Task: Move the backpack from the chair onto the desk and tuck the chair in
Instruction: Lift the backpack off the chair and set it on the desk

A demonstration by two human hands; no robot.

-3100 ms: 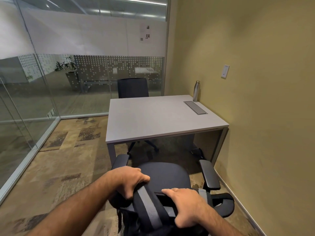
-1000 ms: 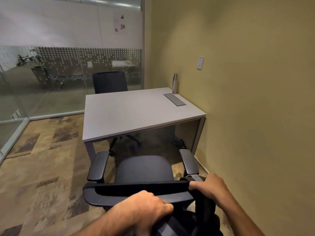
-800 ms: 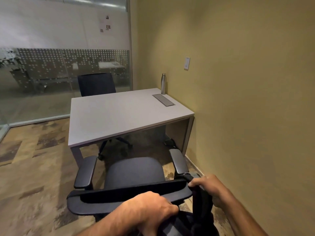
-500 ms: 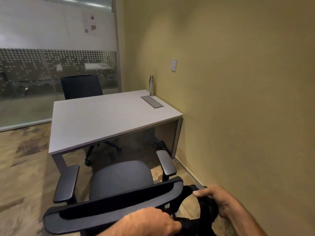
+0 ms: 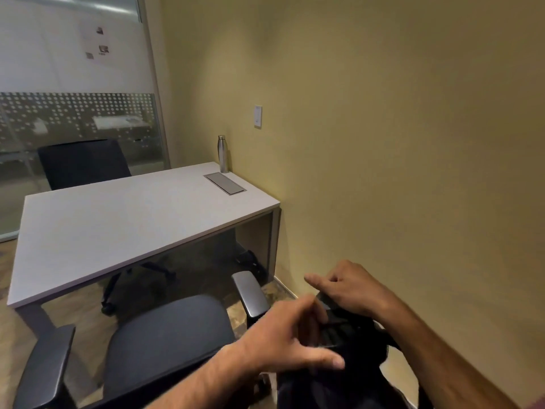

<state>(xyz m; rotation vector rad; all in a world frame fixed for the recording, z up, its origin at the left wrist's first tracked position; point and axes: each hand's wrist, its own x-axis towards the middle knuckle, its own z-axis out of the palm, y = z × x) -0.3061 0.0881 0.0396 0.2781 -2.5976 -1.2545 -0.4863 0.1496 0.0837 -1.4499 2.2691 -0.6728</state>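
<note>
The black backpack [image 5: 339,376] hangs low at the bottom right, off the chair and to its right, close to the yellow wall. My left hand [image 5: 290,338] grips its top from the left with fingers curled into the fabric. From the right, my right hand [image 5: 351,287] holds its top handle, index finger stretched out. The black office chair [image 5: 165,332] stands in front of the desk with its seat bare and both armrests in view. The white desk [image 5: 118,219] lies beyond the chair, against the wall.
A steel water bottle [image 5: 223,154] and a metal cable hatch [image 5: 225,183] sit at the desk's far right. A second black chair [image 5: 82,162] stands behind the desk by the glass partition [image 5: 73,125]. The yellow wall [image 5: 398,143] runs close along my right.
The backpack has come off the chair's backrest and now hangs to the right of the chair. Both hands have shifted right with it, and my view has turned toward the wall.
</note>
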